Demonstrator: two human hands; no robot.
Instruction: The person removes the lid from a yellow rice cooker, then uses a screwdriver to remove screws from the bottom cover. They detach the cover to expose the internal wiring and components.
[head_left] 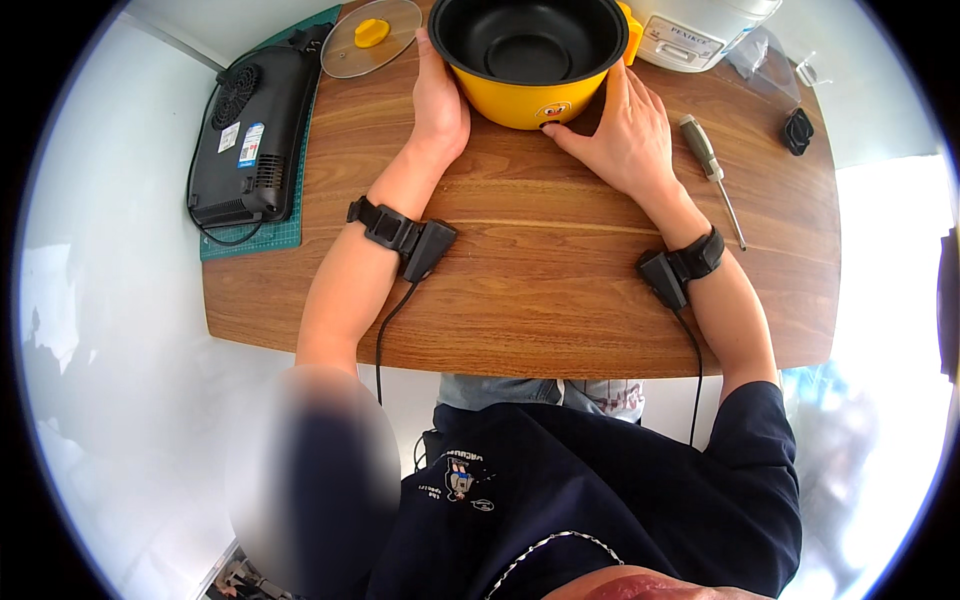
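Observation:
A yellow electric cooking pot (500, 102) with a black inner surface stands at the far middle of the table, its top cut off by the frame edge. My left hand (440, 108) cups its left side, palm against the wall. On the right side lies my right hand (627, 138), its fingers up along the wall under the yellow handle (632, 35). My right thumb touches a small dark switch (549, 125) low on the pot's front. Beside my left hand rests a clear glass lid (343, 52) with a yellow knob.
A black induction cooker (225, 150) lies upside down on a green cutting mat (285, 232) at left. A white appliance (680, 30) stands behind the right hand. Nearby are a screwdriver (708, 158), a black plug-like piece (796, 132) and a clear plastic bag (765, 65). Cables hang from both wrist straps.

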